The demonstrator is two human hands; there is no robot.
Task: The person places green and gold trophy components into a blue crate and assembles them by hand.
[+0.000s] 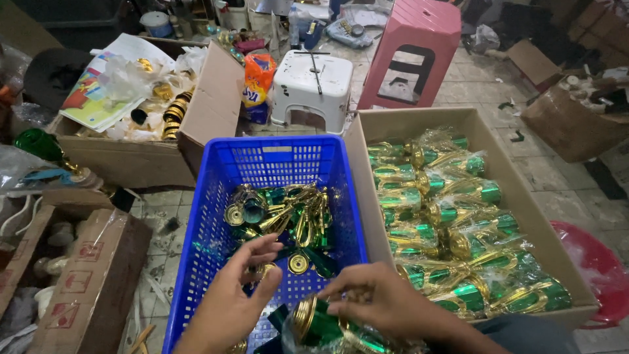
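My right hand (pixel 386 303) grips a green and gold trophy cup part (pixel 322 324) wrapped in clear plastic, low in the frame. My left hand (pixel 239 292) hovers with fingers spread over the blue plastic crate (pixel 275 157), close to the loose green and gold trophy pieces (pixel 288 219) lying inside it. Its fingertips almost touch a small gold ring piece (pixel 298 263). To the right stands an open cardboard box (pixel 419 121) filled with several wrapped green and gold cups (pixel 452 223).
A second cardboard box (pixel 131 160) with plastic bags and gold parts sits at the upper left. A white step stool (pixel 313 88) and a pink stool (pixel 409 56) stand behind the crate. A red tub (pixel 599 262) is at right, more cartons (pixel 78 275) at left.
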